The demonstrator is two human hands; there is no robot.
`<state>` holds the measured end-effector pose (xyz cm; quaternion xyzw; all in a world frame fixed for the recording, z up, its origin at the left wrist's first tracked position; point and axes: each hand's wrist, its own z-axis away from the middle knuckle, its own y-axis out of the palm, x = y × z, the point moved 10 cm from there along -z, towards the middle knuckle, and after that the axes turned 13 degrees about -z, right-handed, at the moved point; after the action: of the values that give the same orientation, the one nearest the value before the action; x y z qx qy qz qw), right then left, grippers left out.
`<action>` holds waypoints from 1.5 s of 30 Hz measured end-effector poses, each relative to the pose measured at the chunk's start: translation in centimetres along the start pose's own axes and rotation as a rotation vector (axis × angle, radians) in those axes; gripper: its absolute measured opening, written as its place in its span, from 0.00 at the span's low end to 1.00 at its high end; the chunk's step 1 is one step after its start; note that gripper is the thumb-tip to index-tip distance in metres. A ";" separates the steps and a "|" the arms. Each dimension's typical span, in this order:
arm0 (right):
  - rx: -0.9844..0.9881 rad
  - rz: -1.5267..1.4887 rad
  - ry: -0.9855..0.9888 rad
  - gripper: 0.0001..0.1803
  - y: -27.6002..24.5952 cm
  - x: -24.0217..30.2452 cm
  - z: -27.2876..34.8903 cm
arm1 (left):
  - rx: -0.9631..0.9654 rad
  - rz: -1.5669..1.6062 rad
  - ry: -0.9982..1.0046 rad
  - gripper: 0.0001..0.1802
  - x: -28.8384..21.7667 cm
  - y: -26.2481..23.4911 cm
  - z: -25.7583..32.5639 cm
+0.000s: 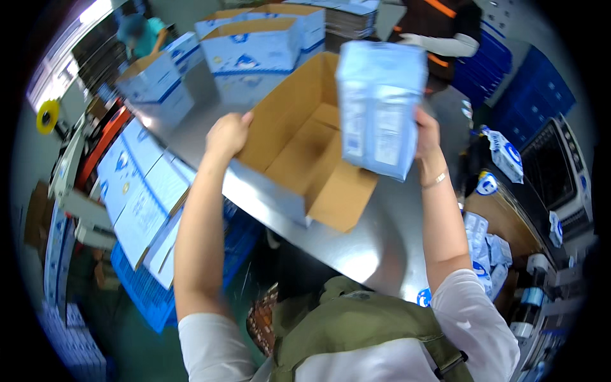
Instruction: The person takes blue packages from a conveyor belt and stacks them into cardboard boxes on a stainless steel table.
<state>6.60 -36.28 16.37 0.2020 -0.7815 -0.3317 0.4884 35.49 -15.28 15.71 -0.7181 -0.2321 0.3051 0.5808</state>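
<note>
A cardboard carton (pixel 277 137), brown inside and open at the top, is tilted towards me over the metal table (pixel 375 251). My left hand (pixel 228 134) is closed on its left edge, the thumb at the rim. The part of the carton's inside that shows holds nothing. In my right hand (pixel 426 135) is a light-blue soft pack (pixel 380 105) with printed panels, upright over the carton's right side. Its bulk covers part of the carton's far right wall. My right fingers grip the pack's right side and are partly hidden behind it.
Several open blue-and-white cartons (pixel 251 54) stand at the table's far side. Flattened cartons (pixel 137 191) lie on a blue pallet (pixel 149 296) at left. Soft packs (pixel 480 248) fill a box at right, beside a machine (pixel 550 162). Two co-workers, one gloved (pixel 445 44), are beyond the table.
</note>
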 end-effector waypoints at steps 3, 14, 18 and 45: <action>-0.118 0.704 0.560 0.27 1.8 -14.5 -3.9 | -0.122 0.182 -0.089 0.31 2.6 -0.1 0.1; 0.023 1.831 0.033 0.34 8.3 -9.4 9.4 | 0.061 -0.385 0.074 0.23 1.9 -0.9 -0.9; -0.426 1.982 0.235 0.38 -4.4 -10.1 19.5 | -0.041 -0.397 -0.020 0.24 5.3 -3.9 -3.5; -1.018 2.425 0.013 0.58 -12.7 19.1 17.0 | 0.010 0.319 0.449 0.32 -19.4 12.5 18.4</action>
<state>-17.23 -51.92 14.11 -0.8273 -0.2514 0.0602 0.4988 8.51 -18.63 4.24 -0.7924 0.0202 0.2270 0.5659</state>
